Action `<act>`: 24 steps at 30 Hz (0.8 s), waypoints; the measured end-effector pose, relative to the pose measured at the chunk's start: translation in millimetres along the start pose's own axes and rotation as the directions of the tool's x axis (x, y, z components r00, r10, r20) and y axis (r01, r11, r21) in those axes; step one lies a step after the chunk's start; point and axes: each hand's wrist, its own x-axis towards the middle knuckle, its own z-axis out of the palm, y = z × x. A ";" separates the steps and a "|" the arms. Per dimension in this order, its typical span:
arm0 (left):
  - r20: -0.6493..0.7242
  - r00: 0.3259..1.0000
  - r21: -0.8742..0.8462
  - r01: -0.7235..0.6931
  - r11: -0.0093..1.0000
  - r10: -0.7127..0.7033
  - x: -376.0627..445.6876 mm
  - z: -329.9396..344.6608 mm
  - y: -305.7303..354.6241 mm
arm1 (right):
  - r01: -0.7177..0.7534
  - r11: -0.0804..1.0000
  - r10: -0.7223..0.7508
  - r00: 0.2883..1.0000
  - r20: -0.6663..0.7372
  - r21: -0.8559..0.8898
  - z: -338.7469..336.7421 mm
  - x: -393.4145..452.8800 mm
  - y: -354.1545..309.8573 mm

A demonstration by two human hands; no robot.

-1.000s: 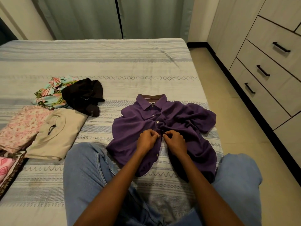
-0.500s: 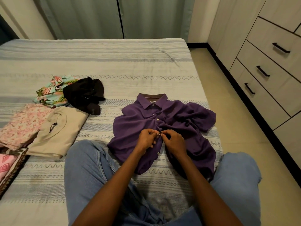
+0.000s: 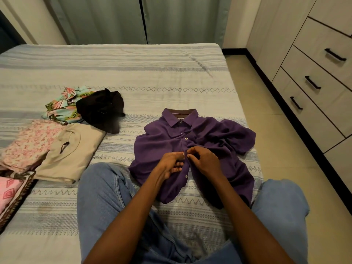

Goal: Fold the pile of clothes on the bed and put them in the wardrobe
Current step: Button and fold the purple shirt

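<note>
Head view, and both hands are right on the placket of the purple short-sleeved collared shirt [image 3: 192,149], which lies face up on the striped blue-and-white bedspread [image 3: 133,69], collar pointing away, between the person's denim-clad knees. The left hand [image 3: 170,164] and right hand [image 3: 204,161] meet at mid-chest, fingertips pressed together on the two front edges at what looks like a small white button; the button itself is too small to make out between them.

What has changed over the last second? Very little, and that tells the story: the hands have stayed on the same spot, only nudging closer together, with the right fingers now curled higher over the seam. One button above is done, one white button [image 3: 186,176] below waits. So I'd judge this as buttoning before folding.

The right side of the shirt is bunched and rumpled, so it will need smoothing flat first.

Off to the left sit a folded beige garment [image 3: 72,149], a pink floral piece [image 3: 32,143], a crumpled black garment [image 3: 101,109] and a tropical-print one [image 3: 62,105]. The pale wardrobe drawers with black handles [image 3: 312,82] stand closed at the right, with nothing put away there yet.
</note>
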 end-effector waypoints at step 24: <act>-0.182 0.892 0.257 -0.363 0.896 0.414 36.6 14.1 43.9 | -0.149 0.951 0.168 0.985 -0.048 0.270 -0.3 34.5 -2.3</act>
